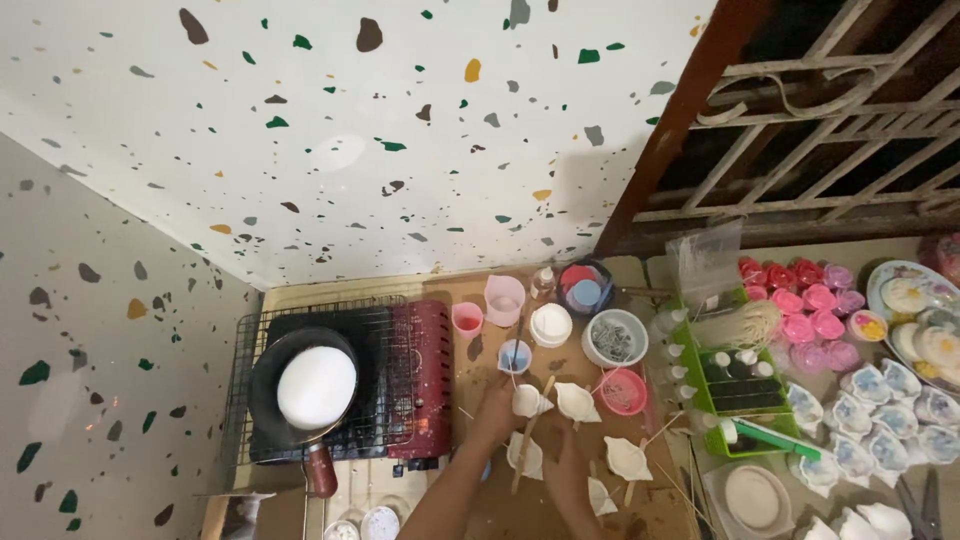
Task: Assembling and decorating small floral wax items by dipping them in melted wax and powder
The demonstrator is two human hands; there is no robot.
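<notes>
My left hand (496,412) reaches in from the bottom edge and grips a small white shell-shaped piece (529,401) on the brown tabletop. My right hand (566,468) is lower down, among other white shell pieces (626,458), back towards me, so its fingers are hidden. A thin wooden stick (524,445) lies slanted between the two hands. One shell piece (578,402) sits just right of the held one, and another (603,496) lies by my right wrist.
A black pan of white stuff (316,386) sits on a red portable stove (424,378) at left. Pink cups (503,298), a small blue cup (514,355), a bowl of metal bits (615,338) and a pink bowl (626,391) stand behind. A green tray of bottles (742,402) and pink moulds (805,305) are at right.
</notes>
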